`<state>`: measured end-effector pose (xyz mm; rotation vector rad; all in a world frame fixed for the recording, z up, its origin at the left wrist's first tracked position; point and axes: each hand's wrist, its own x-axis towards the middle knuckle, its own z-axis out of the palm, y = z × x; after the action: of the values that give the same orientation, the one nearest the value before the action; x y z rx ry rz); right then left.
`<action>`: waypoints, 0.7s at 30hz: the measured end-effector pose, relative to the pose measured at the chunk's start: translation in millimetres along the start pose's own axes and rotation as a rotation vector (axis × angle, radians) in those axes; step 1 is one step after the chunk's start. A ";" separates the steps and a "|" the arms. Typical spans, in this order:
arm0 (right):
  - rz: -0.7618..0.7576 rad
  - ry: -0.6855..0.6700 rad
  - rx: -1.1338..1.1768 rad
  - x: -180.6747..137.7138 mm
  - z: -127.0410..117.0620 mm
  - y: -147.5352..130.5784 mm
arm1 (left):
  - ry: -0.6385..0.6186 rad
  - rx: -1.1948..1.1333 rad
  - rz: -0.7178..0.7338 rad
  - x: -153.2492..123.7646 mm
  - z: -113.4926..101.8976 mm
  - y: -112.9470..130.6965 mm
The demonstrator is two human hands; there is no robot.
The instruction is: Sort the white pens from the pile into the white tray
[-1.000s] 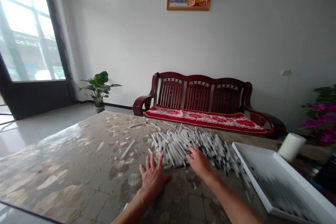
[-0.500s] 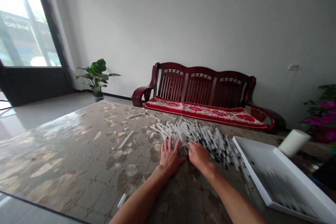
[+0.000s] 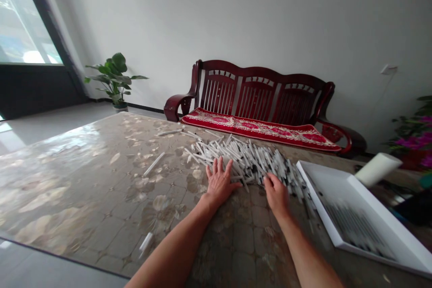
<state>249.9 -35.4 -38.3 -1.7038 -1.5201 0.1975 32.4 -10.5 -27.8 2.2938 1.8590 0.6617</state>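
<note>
A big heap of thin white sticks with dark ends (image 3: 249, 162) lies on the patterned table (image 3: 84, 180). My left hand (image 3: 220, 181) lies flat, fingers stretched out, its fingertips touching the heap's near left edge. My right hand (image 3: 276, 192) rests palm down at the heap's near right edge, fingers reaching into the sticks; nothing shows in its grasp. A white tray (image 3: 340, 234) with several sticks laid in rows sits just right of the heap.
Stray sticks lie apart: one (image 3: 153, 164) left of the heap, one (image 3: 146, 241) near the table's front edge. A white roll (image 3: 377, 169) stands behind the tray. A red wooden bench (image 3: 259, 108), a potted plant (image 3: 113, 78) and pink flowers (image 3: 420, 137) stand beyond.
Both hands slid forward and right along the heap's near edge; the left hand came from the bare table to the sticks. The view tilted down, so the picture on the wall left the frame.
</note>
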 end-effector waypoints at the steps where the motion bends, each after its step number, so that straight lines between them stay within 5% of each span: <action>1: -0.019 -0.002 0.057 -2.8 0.7 0.5 | 0.027 -0.009 0.008 -1.0 0.2 -0.8; 6: -0.196 -0.030 0.172 -12.5 6.7 -10.0 | 0.203 -0.124 0.125 -6.5 -5.0 -1.7; 10: -0.356 -0.098 0.140 -14.9 11.5 -18.1 | 0.292 -0.435 0.165 -6.5 -7.3 3.5; 13: -0.376 -0.158 0.054 -14.1 6.8 -21.2 | 0.248 -0.818 0.095 -6.4 -3.7 13.3; 21: -0.124 -0.281 -0.520 -2.7 -37.5 -12.7 | 0.017 -1.628 -0.280 -11.4 -4.5 38.2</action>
<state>262.3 -56.0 -6.8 -2.0343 -2.0078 -0.0323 63.4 -31.3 -13.1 0.9068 0.8131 1.3640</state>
